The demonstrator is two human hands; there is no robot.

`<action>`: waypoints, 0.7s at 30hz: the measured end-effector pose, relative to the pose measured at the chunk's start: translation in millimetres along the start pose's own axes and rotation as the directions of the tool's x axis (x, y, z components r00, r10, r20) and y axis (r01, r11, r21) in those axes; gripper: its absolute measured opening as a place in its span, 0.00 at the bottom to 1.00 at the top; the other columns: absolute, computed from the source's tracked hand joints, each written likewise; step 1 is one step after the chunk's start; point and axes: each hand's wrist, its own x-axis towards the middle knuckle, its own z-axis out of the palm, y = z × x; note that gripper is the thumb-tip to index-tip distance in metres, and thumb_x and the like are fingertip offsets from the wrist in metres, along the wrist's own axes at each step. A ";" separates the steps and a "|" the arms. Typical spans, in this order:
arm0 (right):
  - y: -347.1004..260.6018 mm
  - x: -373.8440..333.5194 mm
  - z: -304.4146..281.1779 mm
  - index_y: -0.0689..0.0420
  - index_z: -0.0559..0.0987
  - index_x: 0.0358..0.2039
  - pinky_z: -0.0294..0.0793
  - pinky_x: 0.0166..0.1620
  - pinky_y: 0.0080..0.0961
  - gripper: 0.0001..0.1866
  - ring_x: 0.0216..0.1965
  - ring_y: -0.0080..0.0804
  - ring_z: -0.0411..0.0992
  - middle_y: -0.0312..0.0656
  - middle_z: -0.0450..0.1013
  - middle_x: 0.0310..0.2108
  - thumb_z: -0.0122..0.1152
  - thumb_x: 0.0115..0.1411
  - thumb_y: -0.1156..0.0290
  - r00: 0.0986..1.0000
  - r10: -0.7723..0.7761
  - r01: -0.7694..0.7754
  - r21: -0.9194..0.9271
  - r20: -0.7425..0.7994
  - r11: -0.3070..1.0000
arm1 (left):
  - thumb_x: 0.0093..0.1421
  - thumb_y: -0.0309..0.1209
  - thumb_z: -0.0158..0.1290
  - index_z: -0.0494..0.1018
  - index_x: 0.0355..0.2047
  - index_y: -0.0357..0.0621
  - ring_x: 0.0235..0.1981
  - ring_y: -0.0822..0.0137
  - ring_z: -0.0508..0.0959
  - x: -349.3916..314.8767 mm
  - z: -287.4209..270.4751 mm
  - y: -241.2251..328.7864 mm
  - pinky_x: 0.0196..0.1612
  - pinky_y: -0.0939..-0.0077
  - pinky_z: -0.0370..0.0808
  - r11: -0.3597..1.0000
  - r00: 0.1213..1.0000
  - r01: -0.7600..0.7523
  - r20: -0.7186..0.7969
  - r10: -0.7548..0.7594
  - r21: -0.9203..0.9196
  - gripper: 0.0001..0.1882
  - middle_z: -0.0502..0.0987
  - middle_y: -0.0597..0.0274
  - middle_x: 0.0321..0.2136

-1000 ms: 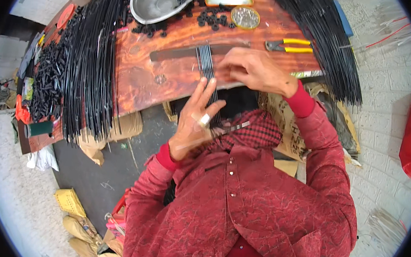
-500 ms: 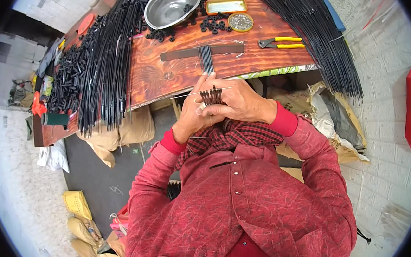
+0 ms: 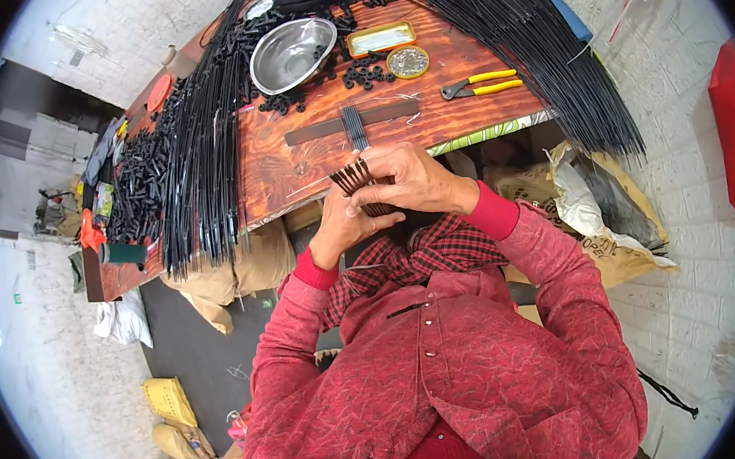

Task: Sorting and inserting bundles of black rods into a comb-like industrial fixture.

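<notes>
My left hand (image 3: 344, 226) is wrapped around a small bundle of thin black rods (image 3: 354, 129), just past the table's near edge. The far part of the bundle rests across a dark flat strip (image 3: 310, 132) on the table. Between my hands, a row of dark brown rod ends (image 3: 352, 176) fans out toward the left. My right hand (image 3: 423, 182) is closed over that end, its thumb and fingers pinching there. Its fingertips partly cover the ends, so I cannot make out exactly what they grip.
Long black rods lie in heaps at the left (image 3: 209, 157) and right (image 3: 553, 71). Along the back stand a metal bowl (image 3: 290, 59), an orange-rimmed tray (image 3: 382, 39) and a round dish (image 3: 408, 62). Yellow-handled pliers (image 3: 482, 85) lie to the right. A sack (image 3: 610, 214) stands beyond the table's right edge.
The rod ends have tilted to the left, and my right hand has shifted over them. A thin wire that crossed the ends no longer shows plainly. The whole view has turned slightly.
</notes>
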 end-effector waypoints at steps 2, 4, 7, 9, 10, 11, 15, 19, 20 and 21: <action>3.8 7.0 1.1 0.60 0.84 0.39 0.75 0.39 0.35 0.14 0.34 0.44 0.78 0.45 0.78 0.34 0.70 0.58 0.63 0.997 0.020 -0.016 0.057 -0.071 0.998 | 0.38 0.43 0.79 0.77 0.50 0.44 0.56 0.50 0.76 9.6 -4.5 -3.9 0.63 0.55 0.70 1.000 0.999 0.019 0.026 -0.019 0.008 0.39 0.79 0.56 0.47; 11.8 12.7 -1.0 0.60 0.84 0.38 0.74 0.38 0.35 0.14 0.33 0.44 0.77 0.46 0.77 0.33 0.70 0.57 0.63 0.996 0.028 -0.029 -0.009 -0.090 1.000 | 0.37 0.43 0.80 0.76 0.51 0.42 0.52 0.52 0.78 20.4 -6.4 -13.7 0.56 0.57 0.75 0.996 0.999 -0.049 0.004 0.049 0.068 0.41 0.79 0.55 0.48; 27.1 22.1 2.3 0.62 0.82 0.34 0.72 0.34 0.37 0.14 0.30 0.45 0.75 0.48 0.74 0.29 0.70 0.57 0.63 0.988 -0.005 -0.005 -0.067 -0.152 0.998 | 0.38 0.43 0.80 0.75 0.52 0.40 0.51 0.52 0.78 29.0 -10.2 -28.4 0.55 0.59 0.75 0.998 0.995 -0.028 0.102 0.023 0.054 0.42 0.79 0.54 0.49; 27.1 25.0 3.4 0.63 0.81 0.32 0.70 0.32 0.38 0.15 0.27 0.45 0.73 0.48 0.71 0.26 0.71 0.57 0.62 0.977 -0.028 0.033 0.023 -0.214 0.999 | 0.38 0.44 0.79 0.75 0.52 0.40 0.51 0.52 0.79 30.7 -11.0 -30.4 0.55 0.60 0.76 0.998 0.991 -0.025 0.129 0.017 0.060 0.42 0.79 0.54 0.49; 28.9 24.4 1.2 0.63 0.81 0.32 0.70 0.32 0.38 0.16 0.26 0.42 0.73 0.47 0.71 0.25 0.71 0.57 0.62 0.983 -0.008 0.001 -0.035 -0.181 0.999 | 0.39 0.46 0.79 0.75 0.50 0.38 0.47 0.53 0.79 32.7 -12.3 -24.2 0.51 0.60 0.77 0.996 0.995 -0.063 0.079 0.059 0.060 0.41 0.79 0.54 0.45; 30.4 23.9 0.1 0.63 0.81 0.32 0.70 0.32 0.38 0.16 0.26 0.42 0.73 0.47 0.71 0.25 0.71 0.57 0.62 0.983 -0.009 0.002 -0.037 -0.184 0.999 | 0.40 0.48 0.79 0.75 0.49 0.37 0.44 0.55 0.80 33.8 -12.2 -19.6 0.47 0.61 0.78 0.993 0.995 -0.101 0.028 0.099 0.062 0.41 0.80 0.54 0.41; 30.6 24.2 1.8 0.63 0.82 0.33 0.70 0.32 0.34 0.15 0.26 0.34 0.71 0.45 0.71 0.25 0.72 0.57 0.63 0.989 0.051 -0.051 0.007 -0.137 0.999 | 0.44 0.47 0.78 0.76 0.49 0.38 0.47 0.52 0.80 21.7 -5.4 -37.0 0.49 0.60 0.77 0.994 0.995 -0.027 0.096 0.016 0.109 0.38 0.80 0.52 0.40; 31.7 22.4 -6.7 0.63 0.82 0.37 0.71 0.34 0.30 0.16 0.28 0.29 0.71 0.43 0.74 0.28 0.73 0.57 0.62 0.989 0.067 -0.061 0.048 -0.129 0.997 | 0.44 0.46 0.77 0.76 0.49 0.39 0.45 0.52 0.81 24.3 -7.5 -34.2 0.48 0.60 0.78 0.978 0.992 -0.041 0.127 0.015 0.207 0.37 0.80 0.53 0.41; 32.4 22.0 -9.2 0.63 0.83 0.38 0.71 0.34 0.29 0.17 0.29 0.27 0.72 0.42 0.74 0.29 0.72 0.58 0.62 0.991 0.072 -0.066 0.051 -0.111 0.996 | 0.43 0.46 0.77 0.77 0.46 0.40 0.43 0.51 0.81 26.0 -6.3 -32.9 0.47 0.59 0.78 0.986 0.995 -0.066 0.087 0.053 0.156 0.34 0.80 0.52 0.41; 32.3 21.1 -11.3 0.62 0.83 0.39 0.72 0.35 0.28 0.17 0.29 0.26 0.72 0.41 0.75 0.30 0.72 0.58 0.62 0.993 0.076 -0.071 0.055 -0.093 0.996 | 0.42 0.45 0.77 0.79 0.42 0.41 0.42 0.50 0.80 27.5 -5.6 -31.4 0.46 0.58 0.78 0.990 0.995 -0.093 0.045 0.089 0.107 0.32 0.80 0.52 0.40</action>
